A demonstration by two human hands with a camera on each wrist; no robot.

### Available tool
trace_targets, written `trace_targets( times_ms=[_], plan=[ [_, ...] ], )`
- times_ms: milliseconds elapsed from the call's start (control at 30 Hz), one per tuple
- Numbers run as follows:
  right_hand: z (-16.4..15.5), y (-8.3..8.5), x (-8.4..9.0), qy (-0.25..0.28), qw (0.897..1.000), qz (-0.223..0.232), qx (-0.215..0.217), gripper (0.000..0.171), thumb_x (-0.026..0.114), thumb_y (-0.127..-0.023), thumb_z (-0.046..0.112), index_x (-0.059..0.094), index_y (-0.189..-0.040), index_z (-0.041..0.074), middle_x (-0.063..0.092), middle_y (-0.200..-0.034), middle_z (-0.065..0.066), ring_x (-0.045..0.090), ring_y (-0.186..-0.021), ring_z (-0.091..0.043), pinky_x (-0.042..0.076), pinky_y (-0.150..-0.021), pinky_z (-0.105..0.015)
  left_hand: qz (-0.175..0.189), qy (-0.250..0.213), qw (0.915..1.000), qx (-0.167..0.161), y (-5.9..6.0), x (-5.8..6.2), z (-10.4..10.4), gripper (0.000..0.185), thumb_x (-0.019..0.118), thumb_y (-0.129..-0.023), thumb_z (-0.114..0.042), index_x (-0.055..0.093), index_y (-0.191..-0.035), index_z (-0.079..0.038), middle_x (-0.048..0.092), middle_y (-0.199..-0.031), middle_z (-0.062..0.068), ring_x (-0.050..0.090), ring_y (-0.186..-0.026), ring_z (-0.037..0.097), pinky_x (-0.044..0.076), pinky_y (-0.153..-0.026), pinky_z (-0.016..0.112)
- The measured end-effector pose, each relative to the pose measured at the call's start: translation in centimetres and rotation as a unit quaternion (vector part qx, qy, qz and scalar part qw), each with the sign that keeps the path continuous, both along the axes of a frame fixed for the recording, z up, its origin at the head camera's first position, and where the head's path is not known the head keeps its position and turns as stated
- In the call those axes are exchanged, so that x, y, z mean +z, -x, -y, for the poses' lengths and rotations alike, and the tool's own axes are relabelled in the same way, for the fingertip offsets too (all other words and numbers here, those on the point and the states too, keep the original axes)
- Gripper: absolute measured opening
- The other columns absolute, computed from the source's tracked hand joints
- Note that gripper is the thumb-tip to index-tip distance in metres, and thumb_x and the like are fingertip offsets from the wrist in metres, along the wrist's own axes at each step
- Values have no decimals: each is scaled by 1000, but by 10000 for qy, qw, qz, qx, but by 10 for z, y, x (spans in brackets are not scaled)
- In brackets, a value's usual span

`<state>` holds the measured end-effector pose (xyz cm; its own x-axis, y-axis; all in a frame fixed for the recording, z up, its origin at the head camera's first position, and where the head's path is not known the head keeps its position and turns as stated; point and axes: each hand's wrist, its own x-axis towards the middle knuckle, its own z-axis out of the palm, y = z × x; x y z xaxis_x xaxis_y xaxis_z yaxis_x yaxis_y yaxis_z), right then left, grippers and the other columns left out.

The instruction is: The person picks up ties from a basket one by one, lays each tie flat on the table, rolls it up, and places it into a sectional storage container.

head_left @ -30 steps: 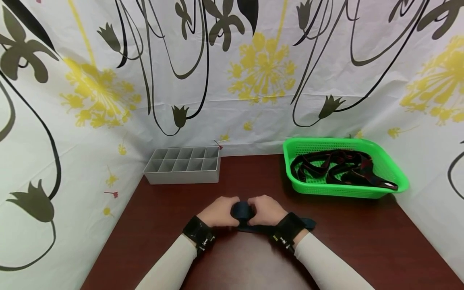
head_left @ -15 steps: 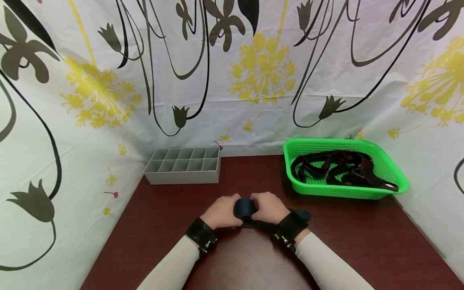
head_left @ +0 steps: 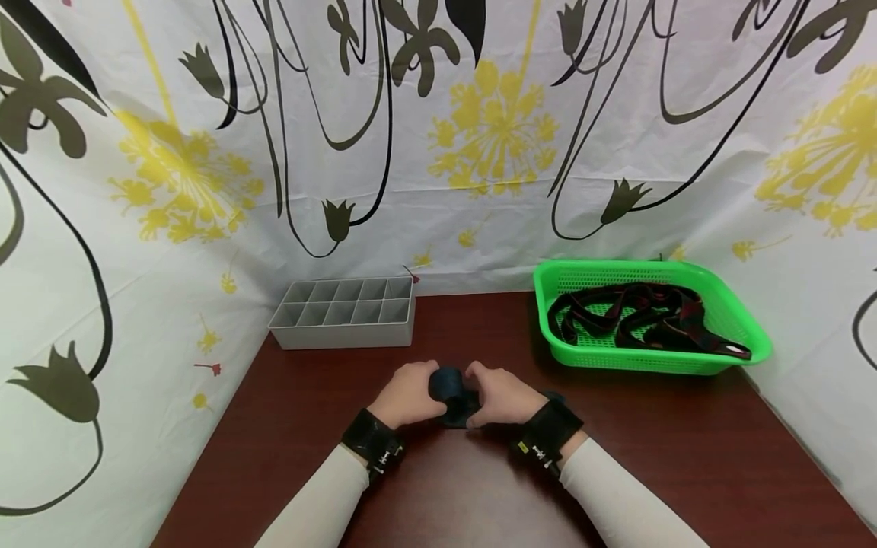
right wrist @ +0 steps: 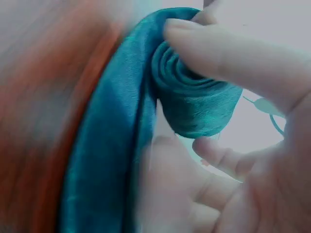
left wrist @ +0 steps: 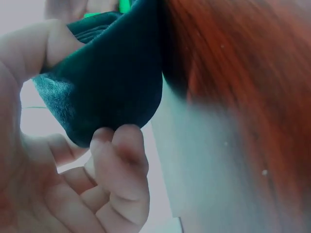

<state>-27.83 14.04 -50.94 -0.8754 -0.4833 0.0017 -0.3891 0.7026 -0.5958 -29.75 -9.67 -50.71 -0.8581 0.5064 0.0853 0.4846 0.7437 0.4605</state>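
A dark teal necktie, rolled into a coil (head_left: pixel 450 388), sits on the dark red table (head_left: pixel 308 411) between both hands. My left hand (head_left: pixel 409 393) grips its left side, fingers curled round the roll (left wrist: pixel 104 90). My right hand (head_left: pixel 500 394) grips the right side, thumb on top and fingers beneath the coil (right wrist: pixel 197 104). In the right wrist view an unrolled length of the tie (right wrist: pixel 104 165) trails down along the table. In the head view that tail is mostly hidden behind my right wrist.
A grey divided organiser tray (head_left: pixel 346 312) stands at the back left. A green plastic basket (head_left: pixel 750 346) at the back right holds dark, red-patterned ties (head_left: pixel 644 316). Patterned curtain walls close in the table on three sides.
Both hands have rolled the tie forward, away from me. The loose tail showing beside my right wrist has shortened and nearly vanished.
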Motion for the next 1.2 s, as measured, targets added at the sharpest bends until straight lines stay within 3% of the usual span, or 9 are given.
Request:
trace_targets(
  times_ms=[167,400,667,767,900,967,1067,1200],
  plan=[
    [0,-1,-3,-311,9994,-35,112,68,100,-68,23,59,-122,16,74,-104,0,62,-81,-11,55,-77,-35,263,-145,9992,-257,3,-4,3,32,83,-79,-33,66,-104,-22,65,-86,-7,59,-78,13,52,-68,28],
    [0,2,-6,-686,9967,-383,192,49,98,-71,25,73,-113,17,75,-102,3,65,-88,-12,56,-82,-36,362,-162,9984,-409,6,-10,6,32,82,-78,-33,65,-104,-25,65,-89,-9,60,-82,13,52,-72,28],
    [2,1,-6,-942,9914,-902,82,34,99,-70,26,71,-87,20,59,-90,3,52,-78,-14,50,-70,-34,282,-60,9982,-529,6,-10,7,35,83,-77,-33,64,-106,-26,64,-91,-8,59,-83,12,52,-72,28],
    [1,2,-6,-927,9918,-879,96,39,99,-70,28,70,-95,19,63,-95,3,57,-82,-14,53,-74,-35,174,90,9985,-502,5,-10,5,38,84,-77,-33,66,-109,-24,63,-94,-7,59,-84,12,52,-73,27],
    [0,2,-4,-523,9953,-809,139,66,99,-70,35,68,-126,17,68,-111,2,65,-99,-13,57,-89,-37,-56,404,9981,-467,3,-9,1,41,85,-75,-35,68,-109,-21,60,-95,-5,58,-80,11,52,-71,26],
    [1,2,-4,-219,9959,-859,200,71,98,-72,38,66,-132,18,68,-111,3,65,-101,-13,57,-91,-36,-153,513,9975,-458,2,-9,0,41,85,-74,-36,68,-108,-21,60,-94,-5,58,-78,10,52,-70,26],
    [2,3,-4,6,9941,-1053,242,54,94,-75,36,70,-121,20,64,-99,6,61,-90,-10,55,-84,-32,-117,493,9978,-421,2,-9,-2,40,86,-74,-36,68,-106,-22,61,-93,-5,58,-78,10,52,-69,26],
    [1,4,-6,-301,9936,-1090,50,37,92,-74,31,71,-103,22,62,-89,9,55,-78,-9,51,-74,-28,166,258,9987,-412,1,-11,-3,42,85,-74,-33,62,-108,-23,63,-91,-7,59,-80,11,52,-72,26]
  ],
)
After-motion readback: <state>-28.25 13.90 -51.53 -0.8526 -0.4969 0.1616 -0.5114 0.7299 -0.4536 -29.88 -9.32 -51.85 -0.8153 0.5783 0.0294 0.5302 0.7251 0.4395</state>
